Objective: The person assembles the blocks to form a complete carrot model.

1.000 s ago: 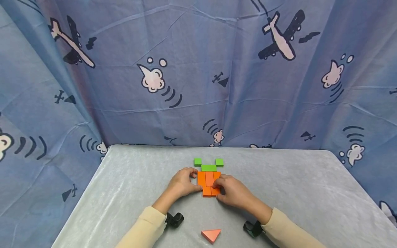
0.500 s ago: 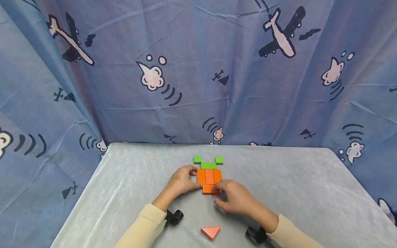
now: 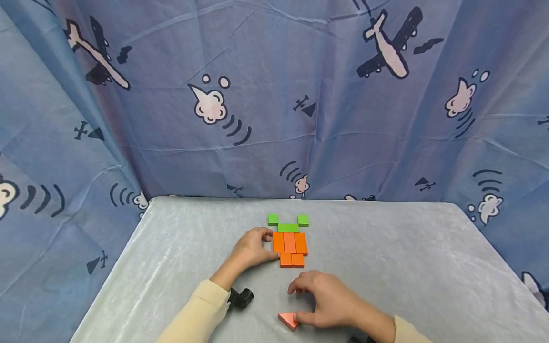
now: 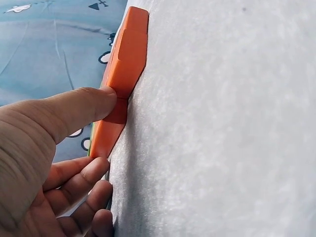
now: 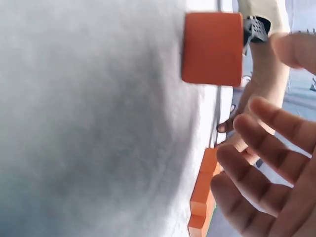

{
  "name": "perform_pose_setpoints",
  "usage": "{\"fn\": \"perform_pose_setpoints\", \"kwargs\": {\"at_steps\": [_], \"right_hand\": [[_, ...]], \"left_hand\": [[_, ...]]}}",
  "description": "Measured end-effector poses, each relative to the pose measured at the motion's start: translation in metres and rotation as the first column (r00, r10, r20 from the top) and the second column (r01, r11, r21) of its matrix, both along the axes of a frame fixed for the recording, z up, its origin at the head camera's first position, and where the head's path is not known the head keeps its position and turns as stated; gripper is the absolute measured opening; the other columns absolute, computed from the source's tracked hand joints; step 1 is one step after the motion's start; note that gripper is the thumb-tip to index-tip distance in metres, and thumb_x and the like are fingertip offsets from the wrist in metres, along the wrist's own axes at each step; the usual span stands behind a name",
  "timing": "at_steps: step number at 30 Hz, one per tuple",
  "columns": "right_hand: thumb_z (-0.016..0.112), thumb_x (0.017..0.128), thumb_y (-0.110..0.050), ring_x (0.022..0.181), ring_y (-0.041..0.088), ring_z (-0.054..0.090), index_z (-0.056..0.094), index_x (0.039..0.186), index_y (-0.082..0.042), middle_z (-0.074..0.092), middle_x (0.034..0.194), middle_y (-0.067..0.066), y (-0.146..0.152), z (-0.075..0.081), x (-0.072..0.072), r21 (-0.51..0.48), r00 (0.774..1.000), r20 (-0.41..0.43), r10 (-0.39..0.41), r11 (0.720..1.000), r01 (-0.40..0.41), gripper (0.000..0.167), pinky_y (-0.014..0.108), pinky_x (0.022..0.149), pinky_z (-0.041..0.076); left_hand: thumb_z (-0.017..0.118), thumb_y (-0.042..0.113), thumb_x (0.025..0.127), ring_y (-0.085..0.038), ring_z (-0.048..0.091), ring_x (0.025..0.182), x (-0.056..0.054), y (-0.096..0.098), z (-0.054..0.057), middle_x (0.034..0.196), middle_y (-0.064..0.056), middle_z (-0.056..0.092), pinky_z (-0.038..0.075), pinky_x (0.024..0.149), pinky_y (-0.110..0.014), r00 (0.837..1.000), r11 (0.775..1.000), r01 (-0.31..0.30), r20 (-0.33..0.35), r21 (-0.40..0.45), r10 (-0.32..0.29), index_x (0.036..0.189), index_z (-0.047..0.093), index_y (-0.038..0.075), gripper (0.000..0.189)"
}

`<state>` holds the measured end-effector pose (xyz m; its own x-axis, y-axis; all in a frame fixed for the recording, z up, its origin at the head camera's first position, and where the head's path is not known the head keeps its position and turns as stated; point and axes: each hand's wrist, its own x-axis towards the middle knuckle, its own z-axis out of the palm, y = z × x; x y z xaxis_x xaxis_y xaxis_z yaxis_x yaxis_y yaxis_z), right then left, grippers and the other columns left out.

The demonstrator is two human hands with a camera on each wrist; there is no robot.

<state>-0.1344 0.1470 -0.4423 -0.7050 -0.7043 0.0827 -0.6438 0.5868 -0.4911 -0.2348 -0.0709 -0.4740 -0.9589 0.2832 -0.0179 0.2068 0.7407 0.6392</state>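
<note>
Several flat blocks lie joined on the table: orange blocks (image 3: 289, 243), with a light orange one in the middle, below a green block (image 3: 288, 227). My left hand (image 3: 249, 247) is at their left side; its thumb (image 4: 94, 106) and a fingertip touch the ends of the left long orange block (image 4: 109, 131), holding it between them. Nearer me, my right hand (image 3: 330, 300) is over a pink triangular block (image 3: 286, 320), whose right part the thumb covers in the head view. In the right wrist view the fingers (image 5: 252, 173) are spread apart from that block's side.
Two small green blocks (image 3: 273, 219) sit at the upper corners of the green block. The white cloth-covered table (image 3: 386, 257) meets a blue curtain (image 3: 274, 105) with airplane prints behind. A black wrist camera (image 3: 242, 298) is at my left wrist.
My right hand has let go of the orange blocks and moved toward me, to the pink triangle. The right long orange block stands slightly tilted at the right. My left hand has stayed.
</note>
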Motion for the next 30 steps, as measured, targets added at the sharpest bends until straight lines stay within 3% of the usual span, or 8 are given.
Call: {"fn": "perform_pose_setpoints", "kwargs": {"at_steps": [8,19,30], "right_hand": [[0.077,0.075,-0.032,0.073,-0.002,0.048,0.066,0.095,-0.025,0.056,0.081,-0.015,-0.003,-0.006,0.008,0.000,0.996,-0.053,0.076,0.997,-0.076,0.024,0.012,0.064,0.039],[0.082,0.066,-0.032,0.072,-0.005,0.048,0.067,0.087,-0.026,0.057,0.078,-0.018,-0.009,-0.009,0.014,0.004,0.966,-0.226,0.124,0.992,-0.126,0.026,0.001,0.065,0.031],[0.078,0.070,-0.027,0.072,-0.006,0.047,0.067,0.087,-0.026,0.057,0.079,-0.018,-0.010,-0.010,0.013,0.009,0.981,-0.148,0.124,0.992,-0.124,0.020,0.004,0.063,0.035]], "left_hand": [[0.085,0.035,0.068,-0.014,0.058,0.093,-0.001,-0.001,0.001,0.096,0.006,0.063,0.049,0.087,-0.035,1.000,1.000,0.007,-0.007,0.002,-0.007,0.118,0.064,0.011,0.059],[0.085,0.032,0.069,-0.014,0.058,0.092,0.001,-0.001,0.000,0.096,0.005,0.065,0.049,0.088,-0.035,1.000,1.000,0.006,-0.009,0.014,-0.006,0.117,0.065,0.009,0.057],[0.084,0.034,0.069,-0.012,0.056,0.089,0.001,-0.001,0.001,0.095,0.006,0.063,0.049,0.085,-0.034,1.000,1.000,0.009,-0.014,0.011,-0.009,0.117,0.065,0.010,0.057]]}}
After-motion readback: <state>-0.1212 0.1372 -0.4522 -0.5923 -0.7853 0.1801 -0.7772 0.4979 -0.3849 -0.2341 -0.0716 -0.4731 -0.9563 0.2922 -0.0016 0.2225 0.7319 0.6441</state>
